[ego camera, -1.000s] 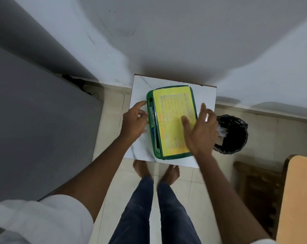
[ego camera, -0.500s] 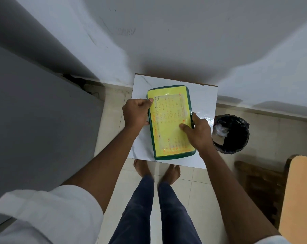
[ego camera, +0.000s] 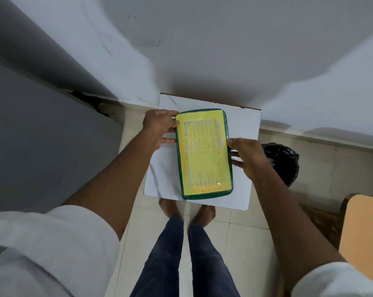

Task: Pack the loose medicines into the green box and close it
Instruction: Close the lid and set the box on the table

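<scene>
The green box (ego camera: 204, 154) lies closed on the small white table (ego camera: 164, 176), its lid covered by a yellow sheet with orange writing. My left hand (ego camera: 158, 127) grips the box's left edge near the far corner, thumb on the lid. Against the box's right edge sits my right hand (ego camera: 245, 156), fingers curled around the side. No loose medicines show on the table; the box's contents are hidden.
A black-lined waste bin (ego camera: 285, 165) stands on the floor right of the table. A wooden chair and tan desk edge (ego camera: 363, 234) are at the lower right. A grey wall panel (ego camera: 42, 136) is on the left. My bare feet (ego camera: 187, 211) are at the table's front edge.
The lid has gone from partly raised to fully down. My right hand slid off the lid top to the box's right side. My left hand moved up to the far left corner.
</scene>
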